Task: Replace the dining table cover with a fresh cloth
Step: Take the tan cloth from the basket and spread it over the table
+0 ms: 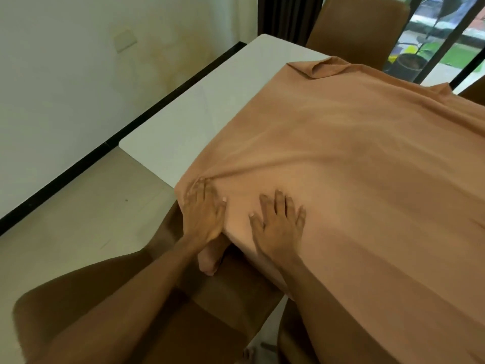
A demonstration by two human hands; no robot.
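Note:
A tan-orange cloth (341,158) lies spread over most of the white dining table (183,119), leaving a bare strip along the table's left side. Its far corner is folded back on itself. My left hand (203,211) presses flat on the cloth's near left corner, where wrinkles fan out from the fingertips. My right hand (279,222) lies flat on the cloth beside it, fingers spread, at the near table edge. The cloth hangs over that near edge below my hands.
A brown chair (131,298) stands right under my arms at the near side. Another brown chair (359,27) is at the far end. A cream wall with a black skirting runs on the left. Glass doors and a potted plant (412,59) are behind.

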